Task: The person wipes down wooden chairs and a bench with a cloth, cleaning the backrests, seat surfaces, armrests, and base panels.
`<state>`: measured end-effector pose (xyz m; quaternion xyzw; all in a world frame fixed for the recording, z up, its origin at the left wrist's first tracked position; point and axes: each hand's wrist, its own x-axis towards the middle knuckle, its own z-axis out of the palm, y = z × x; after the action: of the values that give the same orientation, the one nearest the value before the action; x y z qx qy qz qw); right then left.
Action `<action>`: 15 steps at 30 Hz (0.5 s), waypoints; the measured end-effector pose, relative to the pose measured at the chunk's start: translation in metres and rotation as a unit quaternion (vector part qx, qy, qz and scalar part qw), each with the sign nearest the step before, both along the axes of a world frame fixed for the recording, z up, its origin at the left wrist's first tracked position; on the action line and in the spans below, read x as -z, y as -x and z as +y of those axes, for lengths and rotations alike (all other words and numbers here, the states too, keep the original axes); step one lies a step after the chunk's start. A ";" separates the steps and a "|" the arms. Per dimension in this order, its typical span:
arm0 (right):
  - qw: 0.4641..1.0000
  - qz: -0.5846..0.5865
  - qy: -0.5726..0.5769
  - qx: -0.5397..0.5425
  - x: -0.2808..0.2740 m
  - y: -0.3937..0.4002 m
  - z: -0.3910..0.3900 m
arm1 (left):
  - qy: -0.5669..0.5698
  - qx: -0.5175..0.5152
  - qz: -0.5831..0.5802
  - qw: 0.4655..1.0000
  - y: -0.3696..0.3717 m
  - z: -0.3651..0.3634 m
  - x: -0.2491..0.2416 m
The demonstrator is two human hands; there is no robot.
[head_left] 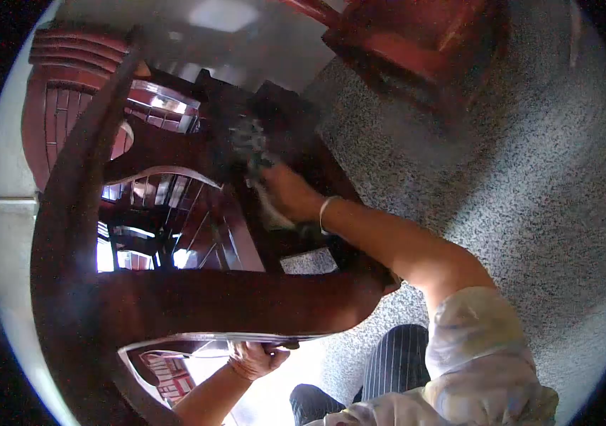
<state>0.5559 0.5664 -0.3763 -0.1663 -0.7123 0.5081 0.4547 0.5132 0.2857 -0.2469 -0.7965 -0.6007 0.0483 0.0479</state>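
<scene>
A dark, glossy wooden chair (196, 302) with curved arms and an openwork back fills the left and middle. My right hand (289, 192), with a pale band round its wrist, reaches over the seat. Its fingers are partly hidden and blurred, closed on what looks like a patterned grey-and-white cloth (249, 138) against the dark wood. Below the near armrest, my left hand (252, 360) is curled against the rail's lower edge, with its fingertips hidden behind the wood.
A reddish-brown wooden piece of furniture (416, 42) stands at the top right on speckled grey flooring (516, 192). Another slatted chair back (65, 113) rises at the upper left. My striped trouser legs (395, 358) show at the bottom. Pale floor tiles (8, 234) lie along the left.
</scene>
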 end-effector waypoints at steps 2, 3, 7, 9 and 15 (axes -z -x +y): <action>0.986 -0.098 -0.107 0.079 0.042 0.008 0.007 | -0.039 0.016 0.050 0.998 0.003 -0.002 0.003; 0.947 -0.195 -0.207 0.153 0.041 0.000 0.009 | -0.042 0.015 0.050 0.998 -0.001 0.001 0.002; 0.911 -0.349 -0.221 0.018 0.031 -0.022 0.005 | -0.058 0.001 0.063 0.996 -0.006 0.007 0.000; 0.849 -0.386 -0.356 -0.053 0.036 -0.047 -0.010 | -0.046 -0.012 0.046 0.998 -0.004 0.004 0.002; 0.928 -0.256 -0.039 -0.270 0.033 -0.104 -0.012 | -0.072 0.015 0.050 0.996 -0.006 0.005 0.005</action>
<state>0.6599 0.5548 -0.4094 -0.0745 -0.8416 0.5237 0.1091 0.5192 0.2908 -0.2514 -0.7964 -0.5877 0.0442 0.1356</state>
